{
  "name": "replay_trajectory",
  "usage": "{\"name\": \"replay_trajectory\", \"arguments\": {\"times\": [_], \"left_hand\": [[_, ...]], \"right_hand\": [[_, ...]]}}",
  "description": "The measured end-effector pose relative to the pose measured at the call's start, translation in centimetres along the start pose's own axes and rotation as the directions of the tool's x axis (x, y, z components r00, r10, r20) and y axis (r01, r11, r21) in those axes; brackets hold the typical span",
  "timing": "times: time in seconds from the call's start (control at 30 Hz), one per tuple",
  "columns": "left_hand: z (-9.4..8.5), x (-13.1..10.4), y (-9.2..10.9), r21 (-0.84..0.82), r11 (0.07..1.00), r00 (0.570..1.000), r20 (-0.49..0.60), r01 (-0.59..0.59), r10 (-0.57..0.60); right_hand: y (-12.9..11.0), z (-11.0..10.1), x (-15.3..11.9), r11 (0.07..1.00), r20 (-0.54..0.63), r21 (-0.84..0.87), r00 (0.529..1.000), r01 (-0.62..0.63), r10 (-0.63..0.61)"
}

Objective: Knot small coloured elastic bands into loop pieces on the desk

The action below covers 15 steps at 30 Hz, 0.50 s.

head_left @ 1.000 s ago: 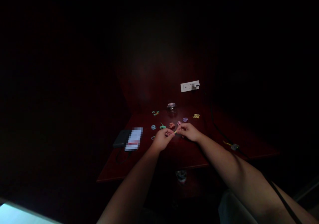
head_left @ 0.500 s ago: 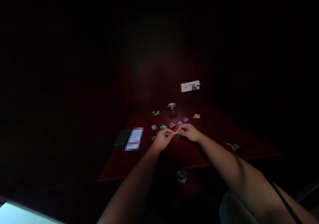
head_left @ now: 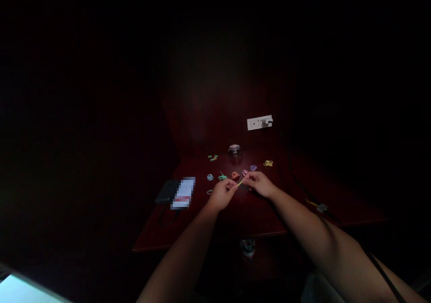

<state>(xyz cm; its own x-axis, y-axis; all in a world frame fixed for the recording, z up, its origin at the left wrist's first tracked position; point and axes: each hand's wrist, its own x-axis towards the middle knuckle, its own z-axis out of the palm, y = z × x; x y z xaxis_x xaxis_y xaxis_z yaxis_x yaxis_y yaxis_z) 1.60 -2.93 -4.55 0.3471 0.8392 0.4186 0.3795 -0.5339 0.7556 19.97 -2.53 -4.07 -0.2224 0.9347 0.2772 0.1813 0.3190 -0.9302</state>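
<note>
Between my two hands a small yellow hair tie [head_left: 239, 183] is pulled out into a short straight strip. My left hand [head_left: 222, 194] pinches its near left end, and my right hand [head_left: 260, 184] pinches the other end between thumb and fingers. Just beyond my hands lie small heaps of hair ties sorted by colour: blue [head_left: 210, 177], green [head_left: 222, 176], orange [head_left: 235, 175], pink [head_left: 244, 173] and purple [head_left: 253, 168]. A yellow heap [head_left: 268, 163] lies farther right. One loose tie [head_left: 209, 192] sits left of my left hand, partly hidden by it.
A lidded clear jar [head_left: 235, 152] stands at the back, with several loose ties [head_left: 213, 158] left of it. A phone [head_left: 183, 193] and a dark flat case [head_left: 167, 192] lie left on the red table [head_left: 256, 220]. A wall socket [head_left: 259, 122] holds a plug; a cable runs down the right.
My hands have drawn slightly apart, and the yellow hair tie between them shows longer. The whole view has shifted a little, so everything sits slightly lower and to the right.
</note>
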Motion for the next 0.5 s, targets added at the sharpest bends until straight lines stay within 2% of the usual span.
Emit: {"name": "replay_trajectory", "arguments": {"times": [0.1, 0.3, 0.5], "left_hand": [[0.01, 0.05, 0.1, 0.0, 1.0, 1.0, -0.001, -0.01, 0.01], [-0.11, 0.09, -0.04, -0.016, 1.0, 1.0, -0.024, -0.007, 0.006], [-0.18, -0.01, 0.08, -0.066, 0.998, 0.998, -0.07, 0.0, -0.005]], "right_hand": [[0.21, -0.08, 0.18, 0.999, -0.043, 0.038, 0.999, -0.005, 0.006], [0.41, -0.1, 0.08, 0.999, 0.117, -0.044, 0.993, 0.008, -0.003], [0.57, -0.08, 0.14, 1.0, 0.071, 0.023, 0.997, 0.002, -0.004]]}}
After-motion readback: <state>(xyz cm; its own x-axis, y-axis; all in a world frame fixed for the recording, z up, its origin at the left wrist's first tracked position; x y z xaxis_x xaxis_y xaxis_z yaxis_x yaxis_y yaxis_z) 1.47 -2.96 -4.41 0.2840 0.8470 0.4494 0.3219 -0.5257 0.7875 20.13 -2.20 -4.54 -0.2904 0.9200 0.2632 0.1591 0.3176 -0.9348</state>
